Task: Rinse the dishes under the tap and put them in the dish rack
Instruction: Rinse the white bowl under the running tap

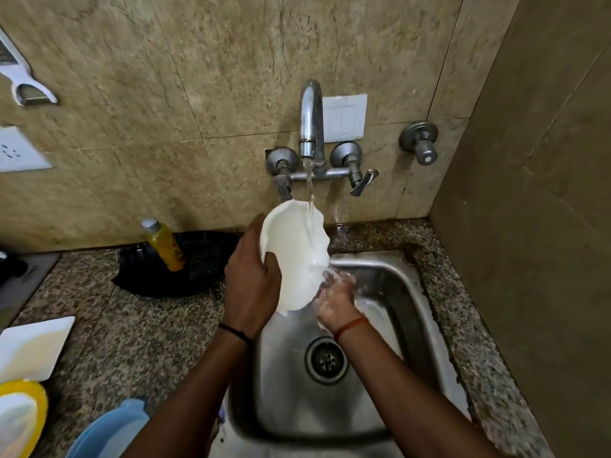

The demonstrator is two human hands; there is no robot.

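Two hands on one round white plastic plate point(294, 256), tilted on edge over the steel sink point(390, 282) under the running chrome tap point(310, 117). Left hand point(253, 279) gripping the rim, right hand point(335, 300) against the lower edge in the splash, grip unclear. Yellow soap bottle point(165, 242) standing on the speckled granite worktop point(139, 325).

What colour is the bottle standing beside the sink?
Yellow bottle, with a pale cap; head view.
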